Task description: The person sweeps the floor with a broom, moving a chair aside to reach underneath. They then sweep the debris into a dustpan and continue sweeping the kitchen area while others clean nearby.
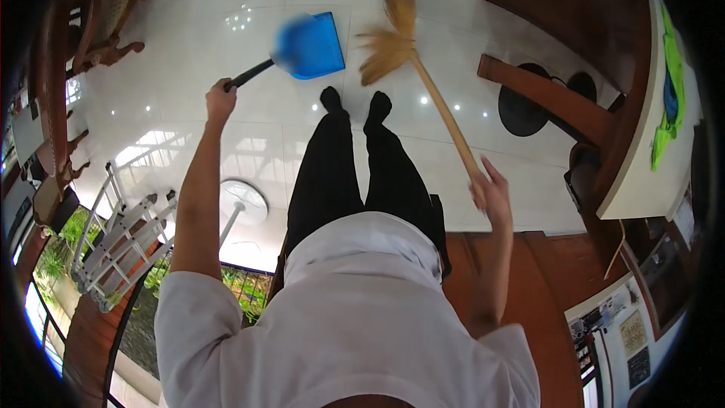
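Observation:
My left hand (221, 100) is closed around the black handle of a blue dustpan (321, 45), held out in front to the left. Part of the dustpan's pan is blurred. On the other side, my right hand (492, 193) grips the end of a broom's long wooden handle. The straw broom (445, 109) slants forward and left, its bristles fanned out over the tiles to the right of the dustpan. A gap separates the bristles from the dustpan. My feet in black socks are just below both tools.
Glossy pale tiles (408, 174) cover the floor. Carved wooden chairs (98, 30) stand at the left, with a folded metal ladder (124, 249) and a round white stand base (244, 202) nearer me. A wooden beam (544, 94) and a counter (642, 143) with a green cloth are at right.

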Tool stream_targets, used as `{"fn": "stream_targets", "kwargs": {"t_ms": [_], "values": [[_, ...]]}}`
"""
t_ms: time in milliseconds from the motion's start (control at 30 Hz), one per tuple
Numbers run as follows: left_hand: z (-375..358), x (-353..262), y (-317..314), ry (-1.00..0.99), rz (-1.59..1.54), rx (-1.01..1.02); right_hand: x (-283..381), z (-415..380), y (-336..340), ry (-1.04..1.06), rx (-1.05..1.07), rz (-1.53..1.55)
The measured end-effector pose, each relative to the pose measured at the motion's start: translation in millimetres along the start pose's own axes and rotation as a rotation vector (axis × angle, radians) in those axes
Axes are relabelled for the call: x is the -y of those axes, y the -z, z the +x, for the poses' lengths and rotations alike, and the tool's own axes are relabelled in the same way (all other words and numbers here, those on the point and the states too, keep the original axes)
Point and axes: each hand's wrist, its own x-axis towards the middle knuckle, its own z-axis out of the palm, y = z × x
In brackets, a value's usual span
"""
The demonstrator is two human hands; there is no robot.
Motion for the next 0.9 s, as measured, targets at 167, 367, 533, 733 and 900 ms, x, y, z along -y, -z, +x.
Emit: {"fn": "stream_targets", "kwargs": {"t_ms": [167, 367, 533, 733, 900], "values": [[-26.0, 48.6, 29.3, -0.039, -0.079, -0.034, -50.4, -103.8, 47.9, -0.051, -0.196, -0.12], [-33.2, 82.4, 40.5, 0.006, -0.065, -0.011, -147.5, -78.2, -9.7, -0.018, -0.367, -0.255], [-13.5, 102.2, 16.6, -0.083, 0.001, -0.022, -175.9, 39.9, -141.0, -0.203, -0.299, 0.073], [1.5, 83.8, 2.7, -0.06, 0.073, -0.03, -96.9, 48.7, -323.7, -0.16, 0.099, 0.177], [0.2, 68.0, 2.1, -0.026, 0.124, 0.014, -58.3, 2.5, -284.3, -0.134, 0.223, 0.091]]}}
